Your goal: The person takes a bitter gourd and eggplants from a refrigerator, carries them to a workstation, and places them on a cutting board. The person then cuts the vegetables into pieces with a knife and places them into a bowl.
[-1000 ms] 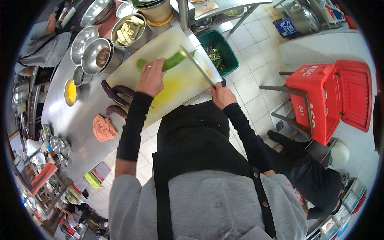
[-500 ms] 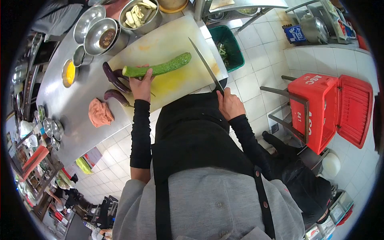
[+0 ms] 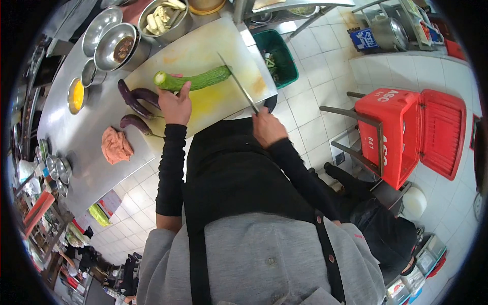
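Note:
A long green cucumber (image 3: 206, 80) is gripped near its pale left end by my left hand (image 3: 175, 105), fingers wrapped around it over the white cutting board (image 3: 208, 43). My right hand (image 3: 268, 127) is closed on the handle of a kitchen knife (image 3: 241, 86). The blade slants up and left, overlapping the cucumber's right end in this view. Several purple eggplants (image 3: 134, 105) lie beside my left hand, at the board's left edge. Yellow stains mark the board below the cucumber.
Metal bowls stand on the steel table (image 3: 96, 147), one holding pale cut pieces (image 3: 162, 19), another yellow liquid (image 3: 78, 94). An orange cloth (image 3: 116, 145) lies at left. A green bin (image 3: 290, 68) stands past the board's right edge; farther right is an open red cooler (image 3: 391, 109). Someone in dark clothes (image 3: 386, 223) is behind.
The knife has moved left from the board's right side to the cucumber's right end. The cucumber has tilted so its pale cut left end faces me more.

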Demonstrator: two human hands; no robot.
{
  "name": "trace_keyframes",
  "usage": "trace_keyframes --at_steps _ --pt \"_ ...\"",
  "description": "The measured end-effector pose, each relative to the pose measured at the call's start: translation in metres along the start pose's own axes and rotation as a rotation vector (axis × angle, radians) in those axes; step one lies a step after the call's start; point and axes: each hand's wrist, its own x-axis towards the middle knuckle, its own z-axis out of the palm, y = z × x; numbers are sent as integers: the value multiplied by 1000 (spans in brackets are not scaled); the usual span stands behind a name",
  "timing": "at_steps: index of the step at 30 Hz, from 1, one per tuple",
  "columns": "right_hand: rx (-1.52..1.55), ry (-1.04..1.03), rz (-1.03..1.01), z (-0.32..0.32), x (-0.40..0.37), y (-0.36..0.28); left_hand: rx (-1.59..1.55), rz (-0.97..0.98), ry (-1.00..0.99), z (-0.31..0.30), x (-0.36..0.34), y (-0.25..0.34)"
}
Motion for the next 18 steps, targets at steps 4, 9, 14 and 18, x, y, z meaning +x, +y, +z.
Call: trace_keyframes --at_steps 4,9,14,18 --pt "48 7 -14 48 35 25 -238 -61 38 9 11 -34" --pt "12 56 98 24 42 48 -526 -280 -81 -1 45 -59" --pt "-43 53 52 -3 27 47 -955 -391 -183 -9 78 -35" --pt "-151 -12 -56 -10 3 36 -619 -281 -191 6 125 -64"
